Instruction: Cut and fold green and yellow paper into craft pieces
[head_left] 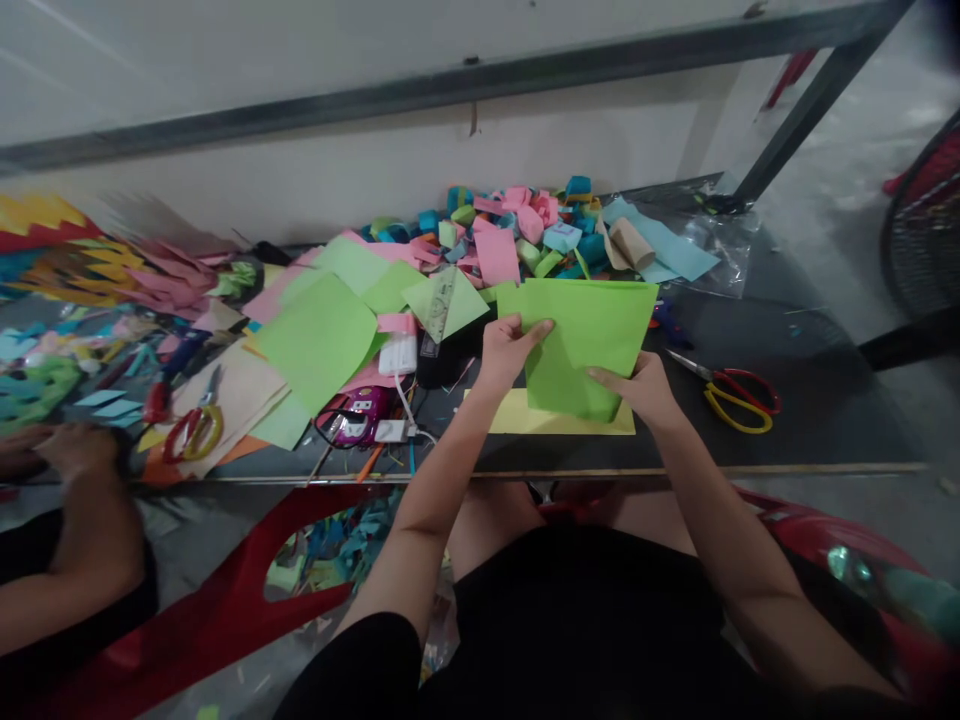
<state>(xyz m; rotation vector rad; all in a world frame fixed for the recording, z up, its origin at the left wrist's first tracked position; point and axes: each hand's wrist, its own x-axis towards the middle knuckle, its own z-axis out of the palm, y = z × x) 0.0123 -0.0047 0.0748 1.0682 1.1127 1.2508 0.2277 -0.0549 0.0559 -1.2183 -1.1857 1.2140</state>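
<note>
Bright green paper (589, 335) is held up over the table, its sheets slightly offset at the top and left. My left hand (510, 350) pinches its left side, thumb on the front. At the lower right edge, my right hand (641, 388) grips the same paper between thumb and fingers. Beneath it, a yellow sheet (555, 422) lies along the table's front edge. To the right rest scissors (739, 398) with one red and one yellow handle. Left of my hands is a pile of green sheets (319, 335), with a pale green piece (444, 303) bearing a dark print.
Folded paper pieces (525, 220) are heaped at the back. A purple power strip (364, 415) with cables sits left of centre. Another pair of scissors (196, 425) lies farther left, near a co-worker's hands (75, 450). A fan (930, 220) stands at the right.
</note>
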